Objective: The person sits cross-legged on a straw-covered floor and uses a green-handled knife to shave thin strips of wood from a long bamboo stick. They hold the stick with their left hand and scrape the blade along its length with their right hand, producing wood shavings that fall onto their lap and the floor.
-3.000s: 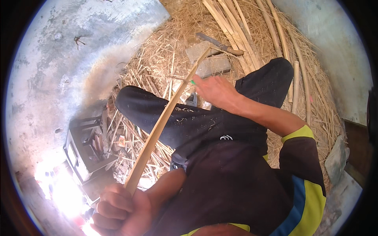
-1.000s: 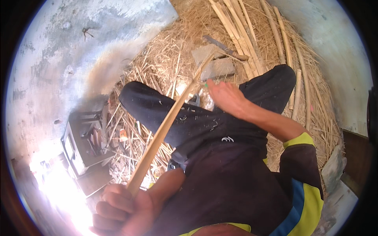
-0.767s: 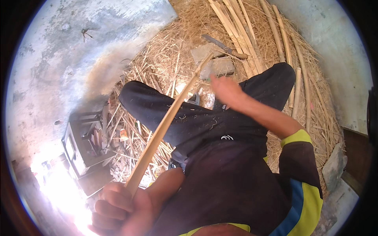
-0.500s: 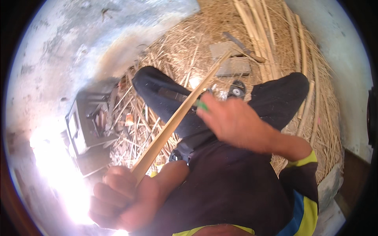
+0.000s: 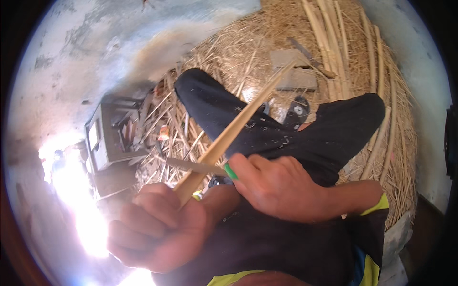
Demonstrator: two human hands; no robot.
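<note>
Both closed: left hand [image 5: 155, 226] (lower left) on strip [image 5: 241, 121], right hand [image 5: 279, 186] on knife [image 5: 198, 167]; we infer shaving, next demanding steady pressure.

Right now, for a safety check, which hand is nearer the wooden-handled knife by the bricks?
Right. The right hand is on the body side of the wooden-handled knife, slightly left; the left hand is farther back, well to its left.

worn on the head, looking down and a bit forward. sits close above the left hand [image 5: 157, 229] and right hand [image 5: 281, 188]. sees wide and round, past the bent legs [image 5: 210, 105] to the straw [image 5: 229, 57] and the wall [image 5: 105, 57], farther off.
</note>
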